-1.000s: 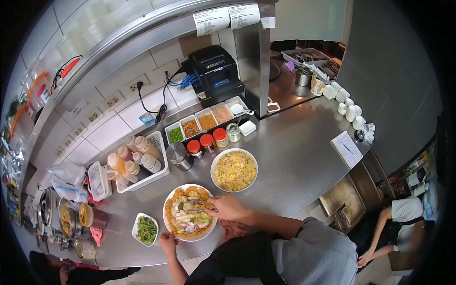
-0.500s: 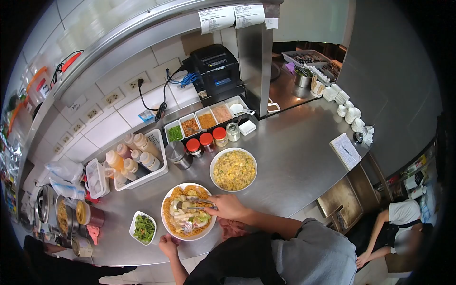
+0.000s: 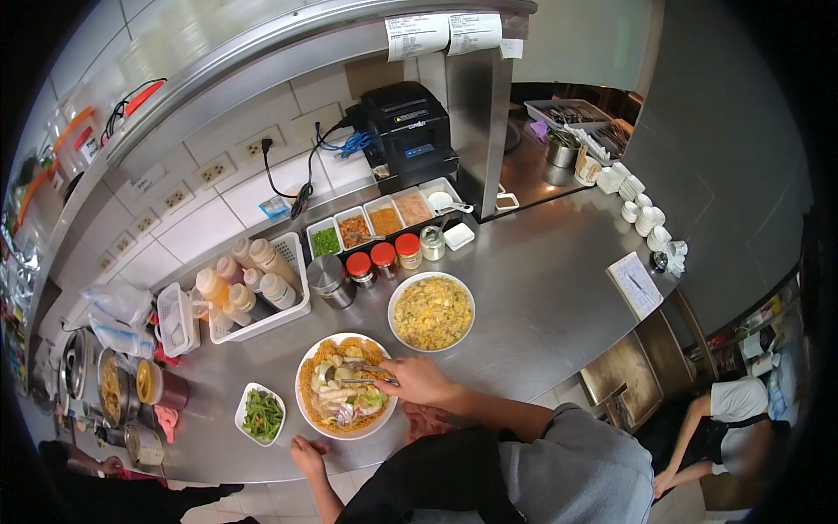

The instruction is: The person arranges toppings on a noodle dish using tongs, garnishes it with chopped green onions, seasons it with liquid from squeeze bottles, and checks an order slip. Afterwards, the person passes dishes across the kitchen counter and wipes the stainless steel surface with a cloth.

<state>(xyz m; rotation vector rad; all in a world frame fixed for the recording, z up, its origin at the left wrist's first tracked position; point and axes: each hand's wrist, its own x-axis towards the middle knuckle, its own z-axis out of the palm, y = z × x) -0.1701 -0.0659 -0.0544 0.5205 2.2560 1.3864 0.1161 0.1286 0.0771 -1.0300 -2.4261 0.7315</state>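
Note:
My right hand (image 3: 412,380) is closed around metal tongs (image 3: 353,375), whose tips touch the pale topping on a white plate of fried noodles (image 3: 345,419). My left hand (image 3: 309,454) is near the counter's front edge, below left of that plate and apart from it; its fingers look curled, and whether they hold anything is too small to tell. A small white bowl of green vegetables (image 3: 262,415) lies left of the noodles. Behind the noodles and to the right stands a white bowl of fried rice (image 3: 432,313).
A white basket of squeeze bottles (image 3: 298,307), a metal canister (image 3: 330,281), red-lidded jars (image 3: 383,255) and ingredient tubs (image 3: 383,218) line the back. A notepad (image 3: 635,286) lies right. One person (image 3: 738,410) is at the lower right, another (image 3: 131,498) at the lower left.
My left hand has drawn away from the noodle plate's rim, down and slightly left. The tongs in my right hand have barely moved. The camera view has shifted slightly.

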